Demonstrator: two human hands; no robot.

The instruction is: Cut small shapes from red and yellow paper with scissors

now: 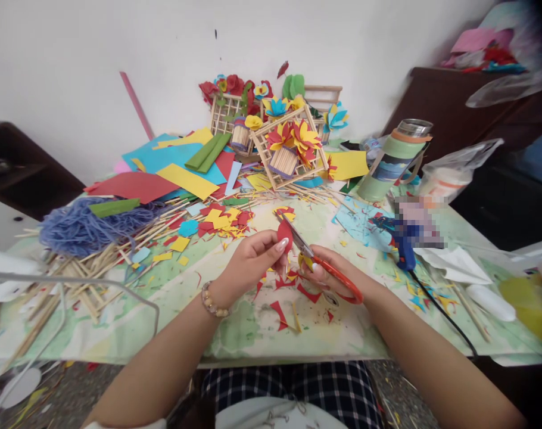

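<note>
Between the thumb and fingers of my left hand [257, 255] is a small red paper piece [284, 236] with a rounded edge. My right hand [327, 271] grips a pair of scissors [338, 277] by the red-orange handles, and their blades point up and left against the red paper. A bit of yellow paper [305, 262] shows by the right fingers; whether they hold it I cannot tell. Red and yellow offcuts [279, 314] lie on the table below both hands. Just beyond the blades sits a little pile of red and yellow cut pieces [285, 211].
Wooden lattice frames with paper flowers [293, 143] stand at the back. Coloured sheets [137, 186], blue yarn [96, 226] and thin sticks [92, 292] cover the left. A green flask [391, 161], a blue glue gun [405, 247] with a black cord and a white tissue [454, 265] are right.
</note>
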